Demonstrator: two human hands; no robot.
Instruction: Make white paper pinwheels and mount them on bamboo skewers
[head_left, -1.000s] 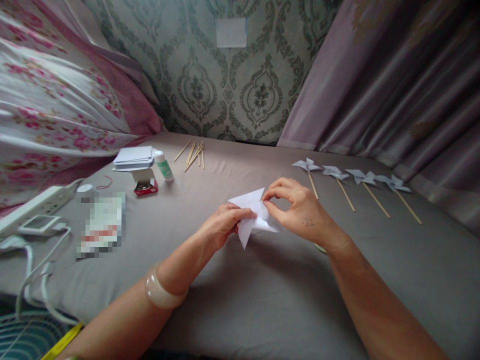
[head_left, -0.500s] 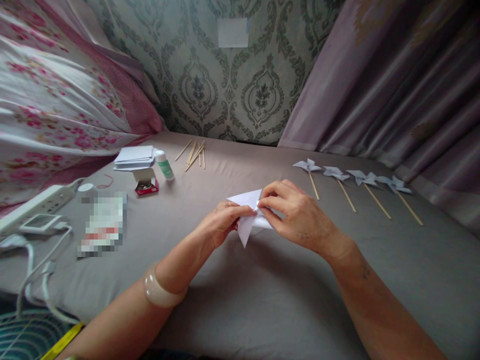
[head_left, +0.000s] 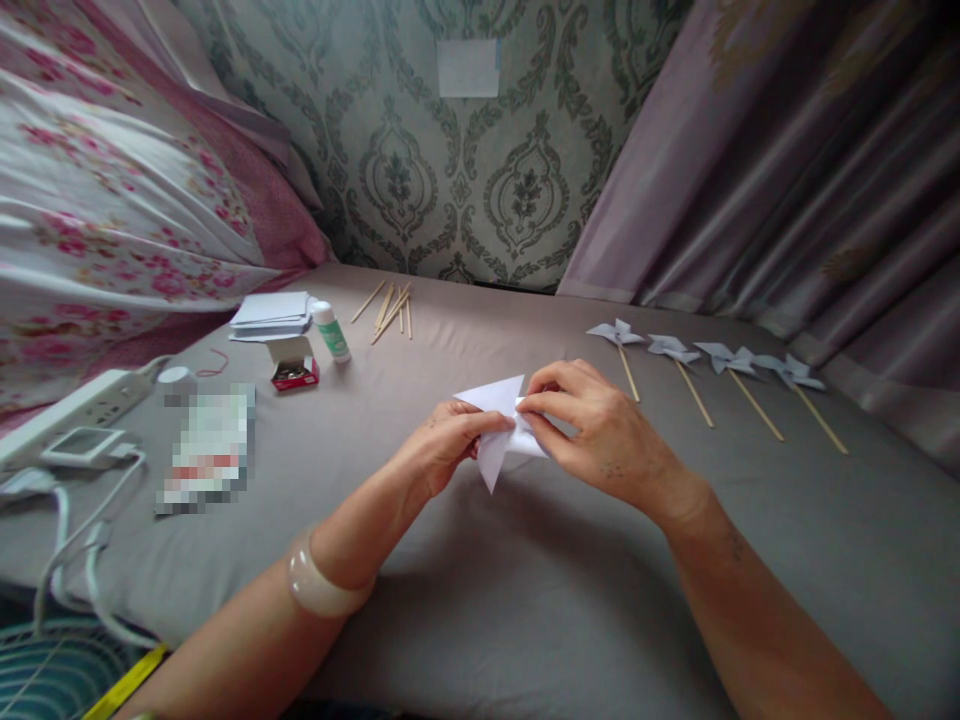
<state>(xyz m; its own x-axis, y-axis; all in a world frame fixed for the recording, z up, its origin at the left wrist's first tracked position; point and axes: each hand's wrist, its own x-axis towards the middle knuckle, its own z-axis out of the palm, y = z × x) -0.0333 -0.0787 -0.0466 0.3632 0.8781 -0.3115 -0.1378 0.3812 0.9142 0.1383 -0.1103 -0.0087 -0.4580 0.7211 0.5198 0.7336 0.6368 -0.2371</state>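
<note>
A white paper pinwheel (head_left: pixel 495 455) with pointed blades is held between my two hands above the grey cloth. My left hand (head_left: pixel 454 440) grips it from the left, thumb pressed on the paper near its centre and fingers underneath. At the centre, the thumb and fingertips of my right hand (head_left: pixel 592 420) pinch a folded-in paper corner. The right hand covers part of the pinwheel's right side. No stick shows on this pinwheel.
Several pinwheels on sticks (head_left: pixel 675 348) lie in a row at right. Loose wooden sticks (head_left: pixel 390 312), a glue stick (head_left: pixel 330 332), a red box (head_left: pixel 294 372) of small metal pieces and a paper stack (head_left: pixel 270 315) lie at back left. A power strip (head_left: pixel 97 405) with cables is at left.
Almost nothing differs. The right fingertips have shifted very slightly at the pinwheel's centre, while both hands keep their hold.
</note>
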